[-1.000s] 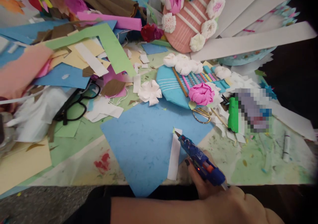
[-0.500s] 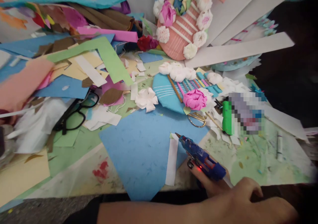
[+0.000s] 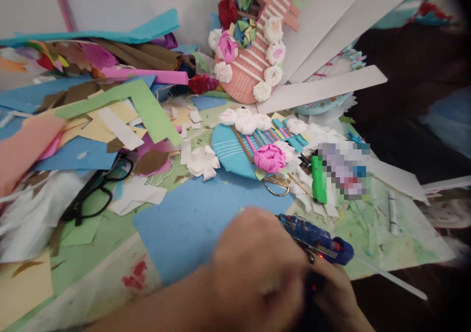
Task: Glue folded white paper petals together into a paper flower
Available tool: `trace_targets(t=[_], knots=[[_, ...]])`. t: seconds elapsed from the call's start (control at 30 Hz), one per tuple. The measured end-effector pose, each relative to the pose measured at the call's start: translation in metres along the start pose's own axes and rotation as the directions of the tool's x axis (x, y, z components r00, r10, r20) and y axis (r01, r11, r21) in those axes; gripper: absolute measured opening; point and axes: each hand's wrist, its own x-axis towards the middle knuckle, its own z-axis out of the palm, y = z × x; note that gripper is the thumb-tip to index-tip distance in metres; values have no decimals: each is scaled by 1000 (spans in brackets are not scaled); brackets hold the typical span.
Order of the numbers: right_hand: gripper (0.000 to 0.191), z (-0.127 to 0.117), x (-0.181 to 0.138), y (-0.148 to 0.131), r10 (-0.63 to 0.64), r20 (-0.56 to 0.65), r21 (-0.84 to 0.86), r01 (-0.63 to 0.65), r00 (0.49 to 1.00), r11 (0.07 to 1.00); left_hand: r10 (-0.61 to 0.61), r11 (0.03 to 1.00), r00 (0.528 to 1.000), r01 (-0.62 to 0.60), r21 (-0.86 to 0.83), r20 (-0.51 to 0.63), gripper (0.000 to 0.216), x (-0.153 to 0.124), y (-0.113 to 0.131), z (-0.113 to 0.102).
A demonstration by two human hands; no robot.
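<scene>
In my right hand (image 3: pixel 336 283) is a blue hot glue gun (image 3: pixel 316 238), its red light lit and a glue stick (image 3: pixel 392 275) sticking out of the back. My left hand (image 3: pixel 261 263) is smeared by motion in front of the gun's nozzle, so its fingers cannot be made out. Under and behind it lies a blue paper sheet (image 3: pixel 180 224); the white paper strip seen earlier on it is hidden. Past the sheet sits a turquoise paper guitar shape (image 3: pixel 231 148) with a pink paper flower (image 3: pixel 270 158). Gold-handled scissors (image 3: pixel 277 184) lie by its edge.
Black glasses (image 3: pixel 95 197), a green sheet strip (image 3: pixel 154 111) and many paper scraps crowd the left. A pink guitar shape (image 3: pixel 246 74) with paper flowers leans at the back. To the right are a green object (image 3: pixel 318 179) and a marker (image 3: pixel 393 214).
My left hand has swung left and up from beyond the glue gun to over the sheet, covering the white strip. The glue gun has shifted a little right, and the camera view has moved.
</scene>
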Motion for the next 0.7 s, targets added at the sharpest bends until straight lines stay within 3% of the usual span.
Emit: trace_targets(t=[0.03,0.07,0.1,0.2,0.37,0.6,0.7], knots=[[24,-1,3,-2,40,37,83,-43,999,996,-65,998,977,69,13,-202,28,-1,-9,-10],[25,-2,6,-4,78,76,182,-91,994,979,-124,991,952,133,12,-280,25,-1,-19,-18],[26,-2,8,-5,109,117,284,-138,987,949,-172,983,942,181,7,-290,23,0,-29,-24],[28,3,13,-8,124,200,480,-207,972,852,-271,962,952,263,-68,-145,22,3,-51,-29],[33,5,13,-3,95,274,509,-228,957,830,-308,942,950,312,-126,49,24,-1,-57,-24],[32,-13,9,21,138,272,453,-254,952,854,-376,907,915,329,263,150,28,-7,-75,-23],[32,-16,8,23,127,250,428,-227,960,875,-394,890,889,306,337,234,22,-9,-83,-26]])
